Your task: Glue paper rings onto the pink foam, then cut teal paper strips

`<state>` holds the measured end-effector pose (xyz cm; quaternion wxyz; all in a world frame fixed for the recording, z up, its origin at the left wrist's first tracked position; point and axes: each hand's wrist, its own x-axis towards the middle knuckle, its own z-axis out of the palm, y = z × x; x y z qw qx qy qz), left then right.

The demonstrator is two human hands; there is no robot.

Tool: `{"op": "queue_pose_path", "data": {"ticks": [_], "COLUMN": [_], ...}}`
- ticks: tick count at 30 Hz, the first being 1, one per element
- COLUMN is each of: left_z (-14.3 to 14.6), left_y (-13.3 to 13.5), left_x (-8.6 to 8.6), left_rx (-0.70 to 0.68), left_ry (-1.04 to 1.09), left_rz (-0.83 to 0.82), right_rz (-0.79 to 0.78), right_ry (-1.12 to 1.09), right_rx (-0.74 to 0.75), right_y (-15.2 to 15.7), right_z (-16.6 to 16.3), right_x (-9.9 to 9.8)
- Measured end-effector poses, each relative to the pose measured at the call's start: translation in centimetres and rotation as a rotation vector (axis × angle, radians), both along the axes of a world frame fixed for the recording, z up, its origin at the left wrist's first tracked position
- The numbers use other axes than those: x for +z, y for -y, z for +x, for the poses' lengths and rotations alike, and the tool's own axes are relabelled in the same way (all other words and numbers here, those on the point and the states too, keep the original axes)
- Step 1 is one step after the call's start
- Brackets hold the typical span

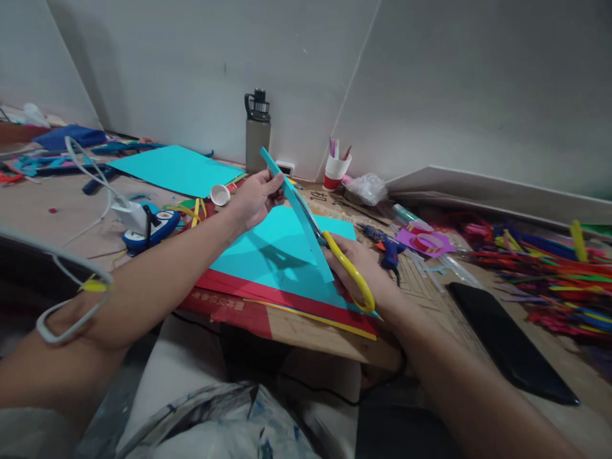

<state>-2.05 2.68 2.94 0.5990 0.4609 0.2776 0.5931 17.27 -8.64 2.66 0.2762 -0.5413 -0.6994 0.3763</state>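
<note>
Between the thumb and fingers of my left hand [258, 197] is a narrow turquoise paper strip [303, 220], raised at a slant above the table. My right hand [366, 268] is closed round the yellow handles of a pair of scissors [351, 271]. The scissor blades run along the strip, pointing up toward my left hand; whether they are cutting into it I cannot tell. Below lies a turquoise paper sheet [261, 255] with the hands' shadow on it. Under that sheet, red paper [239, 285] shows along the table's front edge.
Another turquoise sheet [176, 169] lies back left, near a grey bottle [258, 137]. A blue power socket [153, 229] with a white charger sits left. Rightward are a paper cup of pens [336, 171], a blue glue gun [391, 252], a black phone [511, 341] and colourful pipe cleaners [549, 274].
</note>
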Motion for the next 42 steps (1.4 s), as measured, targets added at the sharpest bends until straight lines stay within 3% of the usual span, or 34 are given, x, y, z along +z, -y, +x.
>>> {"op": "queue_pose_path", "data": {"ticks": [13, 42], "left_z": [0.23, 0.49], "left_y": [0.17, 0.48], "left_x": [0.19, -0.28], "left_rx": [-0.028, -0.104], "left_ry": [-0.050, -0.017], "left_rz": [-0.015, -0.006], "right_rz": [-0.062, 0.001], "right_ry": [-0.016, -0.057], "right_rx": [-0.042, -0.050], "right_y": [0.13, -0.09], "right_z": [-0.30, -0.40], "right_x": [0.07, -0.28]}}
